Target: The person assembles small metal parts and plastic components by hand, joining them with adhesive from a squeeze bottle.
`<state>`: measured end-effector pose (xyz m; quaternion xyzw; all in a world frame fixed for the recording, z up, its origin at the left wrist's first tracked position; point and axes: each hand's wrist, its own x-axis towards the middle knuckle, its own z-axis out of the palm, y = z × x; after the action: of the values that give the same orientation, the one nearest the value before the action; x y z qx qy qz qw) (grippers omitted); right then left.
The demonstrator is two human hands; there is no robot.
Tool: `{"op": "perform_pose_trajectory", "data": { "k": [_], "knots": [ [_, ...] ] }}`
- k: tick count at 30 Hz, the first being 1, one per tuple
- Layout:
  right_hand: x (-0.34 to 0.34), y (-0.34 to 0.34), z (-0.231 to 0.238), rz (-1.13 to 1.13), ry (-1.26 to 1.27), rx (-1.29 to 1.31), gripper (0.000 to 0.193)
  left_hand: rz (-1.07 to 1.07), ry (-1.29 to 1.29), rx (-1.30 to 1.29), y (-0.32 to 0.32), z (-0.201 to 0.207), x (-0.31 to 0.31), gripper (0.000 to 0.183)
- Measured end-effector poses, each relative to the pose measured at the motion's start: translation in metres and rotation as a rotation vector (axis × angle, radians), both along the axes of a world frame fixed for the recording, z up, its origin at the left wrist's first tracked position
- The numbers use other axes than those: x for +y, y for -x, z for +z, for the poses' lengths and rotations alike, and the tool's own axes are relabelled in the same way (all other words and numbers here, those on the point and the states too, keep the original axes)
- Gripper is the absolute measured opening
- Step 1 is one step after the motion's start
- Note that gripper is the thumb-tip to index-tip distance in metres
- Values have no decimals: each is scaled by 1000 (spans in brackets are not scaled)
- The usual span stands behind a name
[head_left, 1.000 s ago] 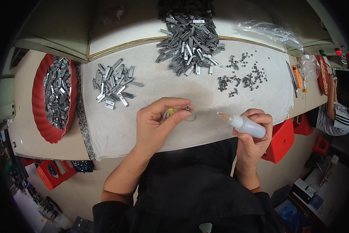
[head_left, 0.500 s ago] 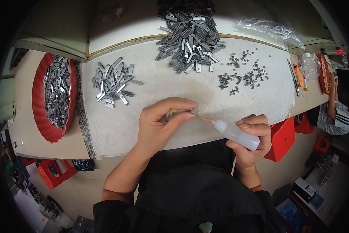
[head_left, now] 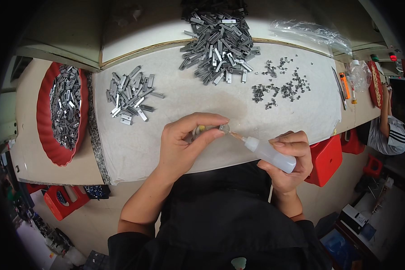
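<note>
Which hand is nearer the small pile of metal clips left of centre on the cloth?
Left. The left hand sits just below and right of the small pile of metal clips; the right hand, holding the squeeze bottle, is farther right.

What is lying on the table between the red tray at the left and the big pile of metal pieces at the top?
In the head view, a smaller heap of grey metal pieces lies on the white cloth, between the red tray and the big pile.

Small metal piece (head_left: 223, 129) mostly hidden in left hand (head_left: 184, 146) grip; bottle tip (head_left: 235, 135) contact too small to tell.
</note>
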<state>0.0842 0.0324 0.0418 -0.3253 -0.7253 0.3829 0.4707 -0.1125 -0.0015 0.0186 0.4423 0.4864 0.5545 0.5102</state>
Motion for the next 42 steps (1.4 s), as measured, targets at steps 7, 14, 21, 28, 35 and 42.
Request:
{"op": "perform_pose_trajectory", "data": {
  "k": [7, 14, 21, 28, 35, 42],
  "knots": [
    [6, -7, -6, 57, 87, 152, 41, 30, 23, 50, 0, 2, -1, 18],
    [39, -33, -7, -68, 391, 32, 35, 114, -32, 87, -1, 1, 0, 15],
    [63, -22, -18, -173, 255, -280, 16, 115, -58, 129, -3, -2, 2, 16],
    [67, 9, -11, -39, 29, -548, 14, 60, -48, 183, -2, 0, 1, 16],
    [66, 20, -11, -113, -22, -714, 15, 49, -80, 213, -1, 1, 0, 16],
    [65, 24, -7, -108, -29, -765, 16, 54, -116, 238, 1, 2, 0, 15]
  ]
}}
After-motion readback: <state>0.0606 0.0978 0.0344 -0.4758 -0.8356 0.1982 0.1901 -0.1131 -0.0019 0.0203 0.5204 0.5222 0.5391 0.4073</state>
